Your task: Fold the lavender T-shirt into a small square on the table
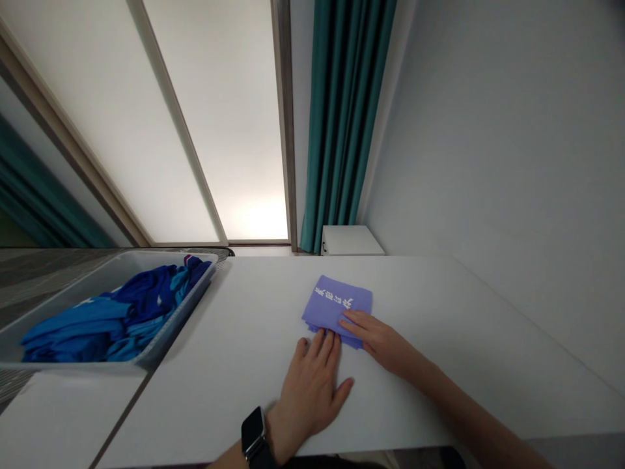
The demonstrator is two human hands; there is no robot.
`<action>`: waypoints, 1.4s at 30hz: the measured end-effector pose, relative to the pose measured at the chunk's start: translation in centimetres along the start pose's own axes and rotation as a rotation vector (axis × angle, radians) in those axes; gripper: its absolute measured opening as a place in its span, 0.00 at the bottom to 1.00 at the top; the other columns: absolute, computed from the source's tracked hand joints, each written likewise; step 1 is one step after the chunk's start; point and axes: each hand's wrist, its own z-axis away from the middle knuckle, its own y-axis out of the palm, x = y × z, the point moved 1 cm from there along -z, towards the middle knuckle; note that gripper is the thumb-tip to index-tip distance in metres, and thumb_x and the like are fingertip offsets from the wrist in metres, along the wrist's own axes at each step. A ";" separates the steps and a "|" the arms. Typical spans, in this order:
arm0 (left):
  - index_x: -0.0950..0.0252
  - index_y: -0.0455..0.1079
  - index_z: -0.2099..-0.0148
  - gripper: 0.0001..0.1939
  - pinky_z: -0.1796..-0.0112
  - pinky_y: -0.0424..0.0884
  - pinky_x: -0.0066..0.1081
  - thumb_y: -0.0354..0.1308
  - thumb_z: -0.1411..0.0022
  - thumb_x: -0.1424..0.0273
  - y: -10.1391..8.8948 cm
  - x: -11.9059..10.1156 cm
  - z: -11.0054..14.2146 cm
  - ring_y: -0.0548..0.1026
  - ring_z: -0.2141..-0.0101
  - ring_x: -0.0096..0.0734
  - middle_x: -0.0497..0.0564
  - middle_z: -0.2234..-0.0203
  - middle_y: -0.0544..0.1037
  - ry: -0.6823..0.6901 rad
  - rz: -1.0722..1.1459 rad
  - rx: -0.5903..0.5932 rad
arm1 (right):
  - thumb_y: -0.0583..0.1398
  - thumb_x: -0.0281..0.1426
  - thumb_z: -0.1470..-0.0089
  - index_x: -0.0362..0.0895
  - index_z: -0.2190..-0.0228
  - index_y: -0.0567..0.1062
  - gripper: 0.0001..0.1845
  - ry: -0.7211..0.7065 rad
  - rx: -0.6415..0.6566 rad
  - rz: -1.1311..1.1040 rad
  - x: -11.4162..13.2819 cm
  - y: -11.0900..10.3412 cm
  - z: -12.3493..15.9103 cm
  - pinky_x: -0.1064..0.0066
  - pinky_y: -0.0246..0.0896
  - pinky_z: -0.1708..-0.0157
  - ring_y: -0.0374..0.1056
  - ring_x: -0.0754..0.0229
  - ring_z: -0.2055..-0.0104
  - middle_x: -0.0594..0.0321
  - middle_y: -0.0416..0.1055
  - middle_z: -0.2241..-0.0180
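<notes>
A folded purple cloth [336,303] with white lettering lies on the white table [439,312]. My left hand [308,388], with a dark watch on its wrist, rests flat on the table, fingers stretched out and fingertips touching the cloth's near edge. My right hand [378,339] lies flat with its fingers open on the cloth's near right corner. Neither hand grips anything.
A grey bin [105,277] full of blue clothes stands at the left, past the table's edge. A small white cabinet [351,241] sits behind the table by a teal curtain [342,124]. A white wall runs along the right side.
</notes>
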 end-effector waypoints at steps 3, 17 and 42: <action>0.65 0.56 0.32 0.33 0.43 0.57 0.56 0.42 0.31 0.51 -0.2 0.0 0.0 0.58 0.37 0.54 0.61 0.36 0.62 -0.003 0.001 0.015 | 0.49 0.17 0.43 0.43 0.40 0.66 0.31 -0.019 -0.026 0.058 -0.1 0.2 0.1 0.56 0.53 0.36 0.58 0.54 0.36 0.50 0.63 0.38; 0.63 0.56 0.32 0.33 0.45 0.57 0.62 0.44 0.32 0.51 -0.3 0.0 0.3 0.55 0.37 0.61 0.61 0.36 0.62 -0.034 0.000 0.004 | 0.49 0.17 0.45 0.43 0.40 0.68 0.33 -0.038 -0.071 0.099 -0.5 0.4 0.6 0.54 0.55 0.36 0.58 0.53 0.36 0.51 0.64 0.39; 0.68 0.54 0.32 0.26 0.39 0.59 0.45 0.40 0.27 0.64 0.3 9.0 -7.6 0.57 0.35 0.39 0.62 0.34 0.59 0.100 0.031 -0.004 | 0.52 0.27 0.38 0.42 0.34 0.54 0.32 0.018 0.047 0.107 2.0 -0.8 1.5 0.48 0.39 0.32 0.45 0.52 0.30 0.51 0.52 0.33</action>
